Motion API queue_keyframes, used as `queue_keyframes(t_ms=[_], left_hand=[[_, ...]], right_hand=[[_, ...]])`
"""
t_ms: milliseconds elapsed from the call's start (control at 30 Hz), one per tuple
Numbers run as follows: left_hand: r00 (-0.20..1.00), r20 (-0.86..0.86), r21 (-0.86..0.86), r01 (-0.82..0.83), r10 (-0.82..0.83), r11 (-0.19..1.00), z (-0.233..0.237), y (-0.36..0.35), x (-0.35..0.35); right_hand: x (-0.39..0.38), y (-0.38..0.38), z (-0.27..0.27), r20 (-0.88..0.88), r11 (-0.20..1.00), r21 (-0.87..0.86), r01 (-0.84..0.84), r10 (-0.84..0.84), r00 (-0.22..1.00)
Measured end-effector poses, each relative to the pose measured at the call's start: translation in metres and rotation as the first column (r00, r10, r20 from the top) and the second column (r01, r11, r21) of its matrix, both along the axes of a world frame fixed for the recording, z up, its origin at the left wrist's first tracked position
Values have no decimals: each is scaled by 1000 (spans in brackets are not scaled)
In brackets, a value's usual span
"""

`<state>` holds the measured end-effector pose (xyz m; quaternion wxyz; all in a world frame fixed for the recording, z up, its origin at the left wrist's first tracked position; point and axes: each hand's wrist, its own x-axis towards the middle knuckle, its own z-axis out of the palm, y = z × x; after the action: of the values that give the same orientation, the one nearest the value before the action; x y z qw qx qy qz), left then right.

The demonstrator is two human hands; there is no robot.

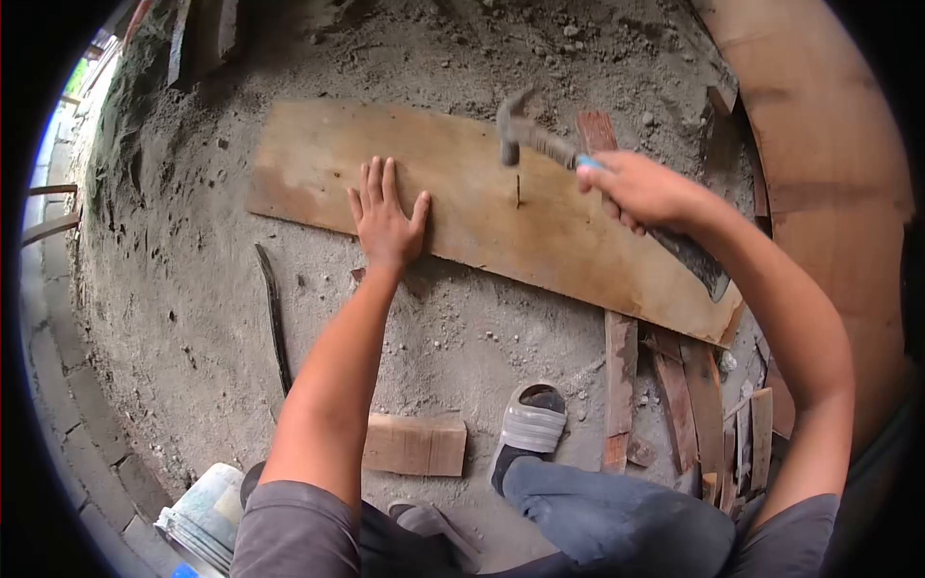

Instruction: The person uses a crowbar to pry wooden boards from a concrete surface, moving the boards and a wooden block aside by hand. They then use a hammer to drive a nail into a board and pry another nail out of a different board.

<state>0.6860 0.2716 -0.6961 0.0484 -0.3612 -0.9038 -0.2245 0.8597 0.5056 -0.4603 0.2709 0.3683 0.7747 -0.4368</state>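
A long wooden board [462, 202] lies slantwise on the sandy ground. My left hand [387, 217] rests flat on it, left of its middle, fingers spread. My right hand [631, 191] grips a hammer [540, 141] by its handle, with the metal head toward the board's upper middle. The hammer looks raised above the board. A thin dark nail [518, 191] shows on the board just below the hammer head. Small dark spots dot the board's surface.
A short wood block [416, 445] lies near my sandalled foot [530, 424]. Narrow planks [619, 385] and scraps are at the lower right. A bucket [204, 511] stands lower left, by a block wall [72, 405]. A large wooden panel [829, 173] is at the right.
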Motion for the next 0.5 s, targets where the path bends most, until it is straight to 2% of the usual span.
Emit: queue_keyframes(t_ms=[100,167,233,300,333,433,500], left_hand=[[1000,27,52,-4,3,999,1,-3,0],[1000,16,32,-22,22,999,1,-4,-2],[1000,13,23,-16,16,1000,-1,-4,0],[1000,16,27,-22,21,999,-2,-2,0],[1000,23,32,-19,18,999,-3,-3,0],[999,18,29,-27,27,999,-4,-6,0],[999,10,22,-34,34,999,-4,-5,1]], right_hand=[[6,-11,1,87,999,-23,-30,32,996],[2,-13,7,102,999,40,9,-13,995],[1,-9,13,75,999,17,31,-32,997],[1,-10,23,-34,987,97,125,-123,992],[5,-9,23,-50,986,76,151,-147,988],[23,-19,16,-3,993,97,72,-72,997],[32,-25,11,91,997,73,-7,1,996]])
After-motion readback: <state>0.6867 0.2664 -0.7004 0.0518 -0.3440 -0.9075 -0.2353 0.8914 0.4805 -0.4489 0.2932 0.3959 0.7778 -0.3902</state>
